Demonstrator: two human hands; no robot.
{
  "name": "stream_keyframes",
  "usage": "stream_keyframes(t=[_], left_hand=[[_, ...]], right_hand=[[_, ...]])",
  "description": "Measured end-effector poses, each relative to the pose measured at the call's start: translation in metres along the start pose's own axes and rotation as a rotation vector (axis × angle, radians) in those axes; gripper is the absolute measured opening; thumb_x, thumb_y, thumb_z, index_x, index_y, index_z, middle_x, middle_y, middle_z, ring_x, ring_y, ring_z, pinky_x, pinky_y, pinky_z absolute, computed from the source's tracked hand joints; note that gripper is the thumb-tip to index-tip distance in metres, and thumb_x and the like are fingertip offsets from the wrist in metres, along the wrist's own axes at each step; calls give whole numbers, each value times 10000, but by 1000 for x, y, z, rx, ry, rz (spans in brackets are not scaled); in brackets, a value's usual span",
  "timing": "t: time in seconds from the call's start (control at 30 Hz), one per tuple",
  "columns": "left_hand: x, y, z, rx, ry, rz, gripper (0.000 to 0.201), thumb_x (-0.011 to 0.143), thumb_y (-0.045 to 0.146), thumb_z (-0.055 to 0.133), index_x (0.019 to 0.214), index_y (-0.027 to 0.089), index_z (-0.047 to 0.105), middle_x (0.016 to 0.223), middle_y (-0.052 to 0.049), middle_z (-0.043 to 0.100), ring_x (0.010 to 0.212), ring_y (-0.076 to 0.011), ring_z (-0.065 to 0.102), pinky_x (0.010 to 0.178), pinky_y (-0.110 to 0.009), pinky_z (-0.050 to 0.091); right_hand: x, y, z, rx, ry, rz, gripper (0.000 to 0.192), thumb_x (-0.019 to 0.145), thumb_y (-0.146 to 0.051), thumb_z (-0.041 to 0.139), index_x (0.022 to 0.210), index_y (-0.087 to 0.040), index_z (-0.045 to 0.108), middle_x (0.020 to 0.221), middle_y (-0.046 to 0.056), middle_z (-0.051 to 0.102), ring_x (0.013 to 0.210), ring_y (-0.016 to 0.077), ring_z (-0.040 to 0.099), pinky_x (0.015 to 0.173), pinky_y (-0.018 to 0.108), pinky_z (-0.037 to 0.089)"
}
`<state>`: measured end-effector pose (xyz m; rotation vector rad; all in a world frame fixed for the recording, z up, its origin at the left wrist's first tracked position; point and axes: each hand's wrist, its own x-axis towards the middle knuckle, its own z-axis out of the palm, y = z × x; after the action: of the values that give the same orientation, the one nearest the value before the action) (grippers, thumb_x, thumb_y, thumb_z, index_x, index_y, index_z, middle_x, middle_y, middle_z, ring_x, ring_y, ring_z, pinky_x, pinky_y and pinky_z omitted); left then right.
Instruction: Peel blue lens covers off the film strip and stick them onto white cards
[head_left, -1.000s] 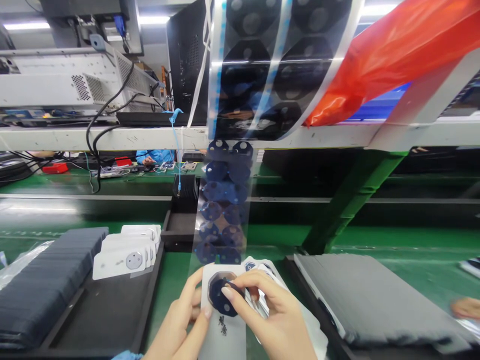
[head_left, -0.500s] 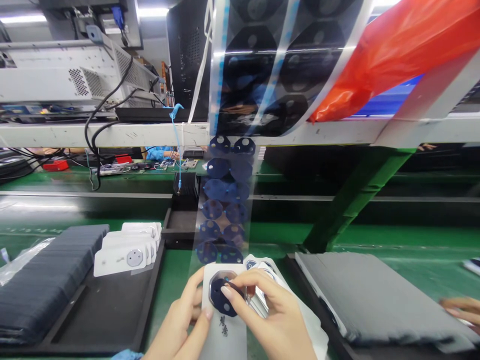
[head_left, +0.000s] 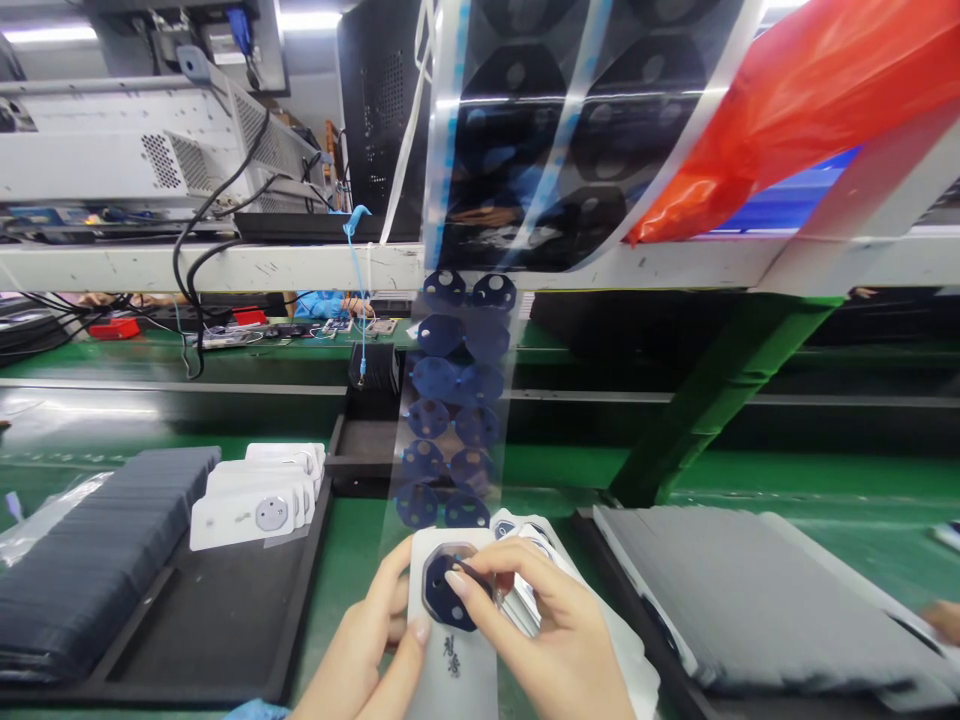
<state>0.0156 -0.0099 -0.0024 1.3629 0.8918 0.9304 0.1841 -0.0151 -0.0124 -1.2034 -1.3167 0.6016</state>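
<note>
Your left hand clasps a white phone back cover by its left edge, low and centre in the view, just above the green worktop. The cover's long axis runs away from you, almost straight up the picture, with the octagonal camera opening at the far end and the small printed mark nearer your wrists. Your thumb lies across the cover face beside that mark.

Your right hand comes in from the right, its grip narrowed to a thumb-and-forefinger pinch on a dark blue film disc, which lies on the camera opening. The forefinger tip rests on the disc's middle.

Directly beyond the cover hangs a clear liner strip carrying paired blue discs, running down from the shelf rail to the cover's far end. More white covers sit stacked on a black tray to your left, next to a pile of dark sheets. A grey foam pad lies to your right. An orange plastic bag drapes above, and another person's fingers show at the right edge.
</note>
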Motion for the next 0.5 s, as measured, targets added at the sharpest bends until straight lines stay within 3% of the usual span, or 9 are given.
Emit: stream_keyframes(t=[0.3,0.5], left_hand=[[-3,-11,7,77,111,95,617,968,570,550,1473,218,512,1403,-130,682,1235,-309,683,960,-318,572],[-5,-6,7,54,175,56,551,914,568,645,1358,248,583,1274,-127,763,1116,-314,745,859,-317,610]], right_hand=[[-3,2,8,-17,71,-99,111,868,-275,745,766,-255,706,749,12,710,691,196,627,660,312,520],[-9,6,15,-108,103,-239,115,828,-227,780,899,-274,701,817,13,702,775,217,634,705,330,527]])
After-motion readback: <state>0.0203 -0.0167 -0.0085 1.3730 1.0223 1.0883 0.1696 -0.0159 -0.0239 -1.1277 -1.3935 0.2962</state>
